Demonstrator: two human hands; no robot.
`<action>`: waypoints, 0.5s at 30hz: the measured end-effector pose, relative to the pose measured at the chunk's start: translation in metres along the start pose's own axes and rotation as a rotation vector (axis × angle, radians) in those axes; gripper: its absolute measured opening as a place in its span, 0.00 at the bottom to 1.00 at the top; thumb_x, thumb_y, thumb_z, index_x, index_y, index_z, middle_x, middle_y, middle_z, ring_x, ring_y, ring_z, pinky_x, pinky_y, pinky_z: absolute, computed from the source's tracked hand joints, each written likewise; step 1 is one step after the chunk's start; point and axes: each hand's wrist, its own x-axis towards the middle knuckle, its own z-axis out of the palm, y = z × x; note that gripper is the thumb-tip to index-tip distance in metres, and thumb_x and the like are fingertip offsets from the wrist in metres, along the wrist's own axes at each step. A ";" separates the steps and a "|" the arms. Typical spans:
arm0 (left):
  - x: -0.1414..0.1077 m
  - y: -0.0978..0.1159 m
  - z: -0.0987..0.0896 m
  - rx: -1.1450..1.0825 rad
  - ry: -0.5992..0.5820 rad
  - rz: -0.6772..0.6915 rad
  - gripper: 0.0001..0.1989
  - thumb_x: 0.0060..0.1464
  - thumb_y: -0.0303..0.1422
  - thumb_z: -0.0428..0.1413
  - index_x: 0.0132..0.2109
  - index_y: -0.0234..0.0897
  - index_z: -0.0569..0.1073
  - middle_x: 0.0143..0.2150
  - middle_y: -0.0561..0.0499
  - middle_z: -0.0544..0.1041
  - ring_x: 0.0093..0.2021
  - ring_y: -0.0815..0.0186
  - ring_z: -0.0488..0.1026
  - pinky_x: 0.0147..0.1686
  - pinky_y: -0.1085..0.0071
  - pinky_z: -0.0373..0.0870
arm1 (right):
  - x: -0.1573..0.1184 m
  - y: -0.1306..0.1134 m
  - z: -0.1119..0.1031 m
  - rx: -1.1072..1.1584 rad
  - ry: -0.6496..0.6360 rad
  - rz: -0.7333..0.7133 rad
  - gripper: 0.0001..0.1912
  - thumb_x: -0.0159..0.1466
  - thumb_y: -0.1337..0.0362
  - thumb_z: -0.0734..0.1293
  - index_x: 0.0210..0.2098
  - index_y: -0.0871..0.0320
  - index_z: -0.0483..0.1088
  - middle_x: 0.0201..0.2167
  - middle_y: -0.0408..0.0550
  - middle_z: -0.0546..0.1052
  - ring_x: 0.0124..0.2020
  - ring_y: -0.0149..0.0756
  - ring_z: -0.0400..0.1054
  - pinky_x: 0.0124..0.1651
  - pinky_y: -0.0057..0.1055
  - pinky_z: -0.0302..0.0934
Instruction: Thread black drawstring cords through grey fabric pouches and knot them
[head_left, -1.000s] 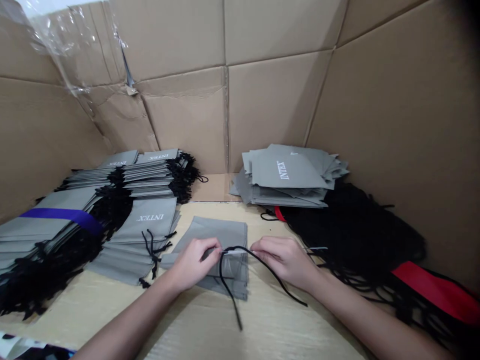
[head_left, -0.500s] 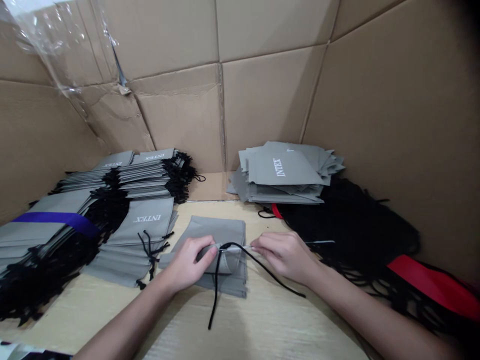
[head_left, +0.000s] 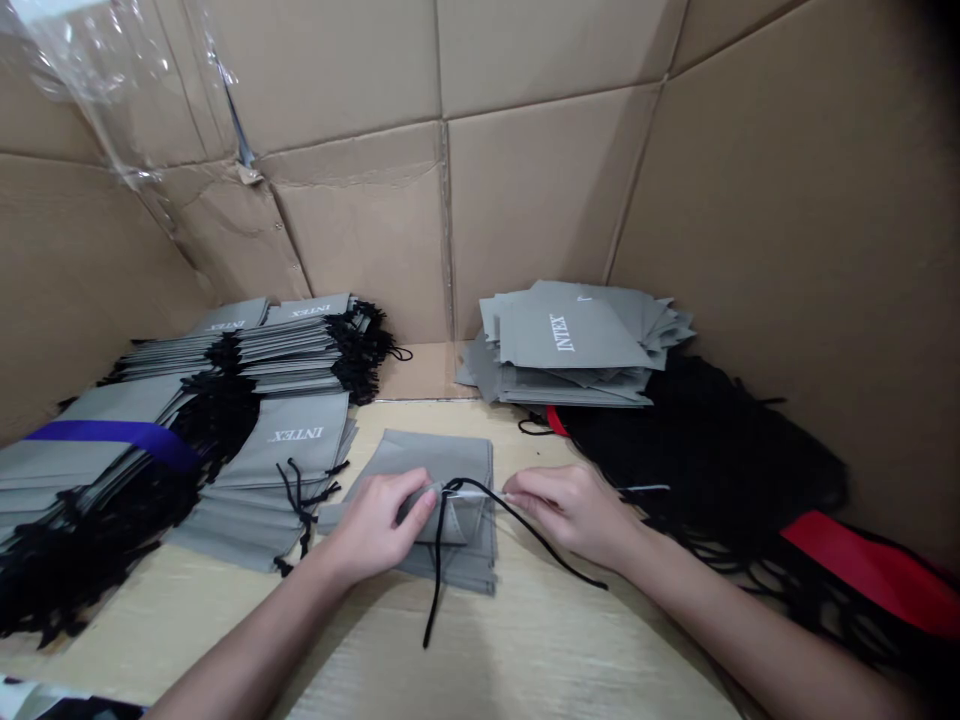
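My left hand [head_left: 390,520] pinches the top edge of a grey fabric pouch [head_left: 459,520], which bends up from the flat grey pouches [head_left: 442,455] beneath it. A thin, pale metal rod [head_left: 480,494] reaches from the pouch edge to my right hand [head_left: 566,512], whose fingers are closed round it. Its far end sticks out past the right side of that hand. Looped over the rod by the pouch edge is a black cord [head_left: 517,522], with its two loose ends hanging toward me. The rod's tip is hidden at the pouch.
Piled grey pouches with black cords [head_left: 300,350] stand at left, some under a purple band [head_left: 112,434]. More pouches [head_left: 570,330] are stacked at back right, beside bundled black cords [head_left: 697,440] with a red band [head_left: 862,570]. Cardboard walls [head_left: 555,190] enclose the table.
The black cord's hanging ends have shifted slightly, and its loop sits tighter at the pouch edge. Both hands stay almost in place with the same hold.
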 end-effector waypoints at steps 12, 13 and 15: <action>-0.001 -0.002 0.001 -0.006 -0.048 0.006 0.16 0.62 0.40 0.41 0.28 0.38 0.58 0.23 0.56 0.61 0.24 0.69 0.60 0.25 0.73 0.52 | 0.001 -0.002 -0.001 0.023 -0.017 0.010 0.13 0.67 0.64 0.57 0.30 0.57 0.70 0.22 0.45 0.74 0.24 0.31 0.67 0.27 0.24 0.54; -0.001 -0.002 0.001 -0.013 -0.050 0.006 0.16 0.62 0.40 0.41 0.27 0.38 0.58 0.23 0.56 0.61 0.24 0.69 0.60 0.26 0.73 0.52 | 0.001 -0.003 -0.002 0.021 -0.013 0.009 0.13 0.67 0.64 0.57 0.30 0.57 0.70 0.23 0.45 0.74 0.24 0.31 0.68 0.27 0.24 0.54; -0.001 -0.001 0.000 -0.020 -0.049 0.006 0.16 0.62 0.40 0.41 0.27 0.38 0.58 0.23 0.56 0.61 0.24 0.69 0.59 0.25 0.73 0.51 | 0.001 -0.003 -0.002 0.028 -0.009 0.011 0.13 0.66 0.64 0.58 0.30 0.57 0.71 0.23 0.45 0.75 0.24 0.31 0.68 0.27 0.24 0.54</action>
